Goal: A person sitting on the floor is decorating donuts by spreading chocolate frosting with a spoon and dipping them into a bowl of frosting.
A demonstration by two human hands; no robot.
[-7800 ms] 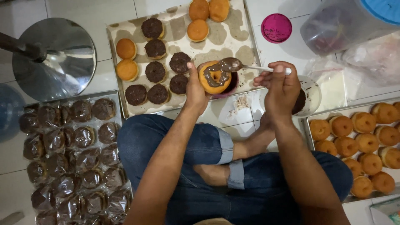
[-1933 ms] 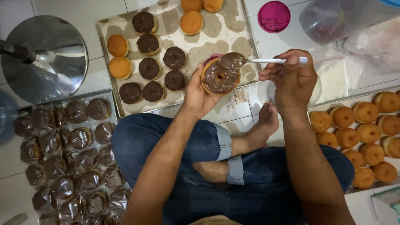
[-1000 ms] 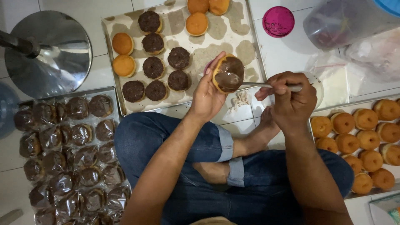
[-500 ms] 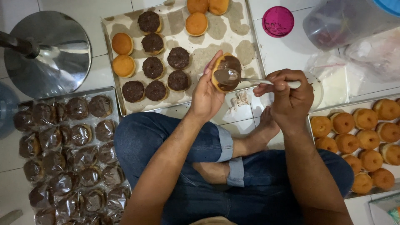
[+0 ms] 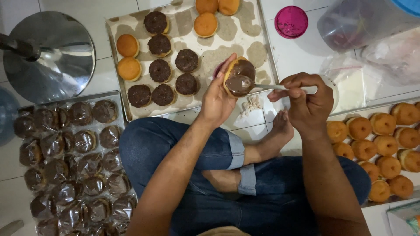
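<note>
My left hand [image 5: 217, 97] holds a round doughnut [image 5: 243, 67] with chocolate glaze spread over its top, just in front of the paper-lined tray [image 5: 258, 48]. My right hand [image 5: 306, 102] grips a metal spoon [image 5: 258, 85] whose bowl, loaded with chocolate, rests against the doughnut's near side. On the tray lie several chocolate-topped doughnuts [image 5: 159, 70] and several plain golden ones [image 5: 129, 57]. I sit cross-legged in blue jeans on the white tiled floor.
A tray of wrapped chocolate doughnuts [image 5: 74, 161] lies at my left. Plain doughnuts [image 5: 385, 144] fill a tray at my right. A round metal stand base [image 5: 52, 57], a pink lid [image 5: 292, 21] and a clear plastic tub [image 5: 363, 24] stand further back.
The doughnut in my left hand went from partly bare to covered with chocolate. The spoon swept over its top, dropped low to the right, then came back to its near side.
</note>
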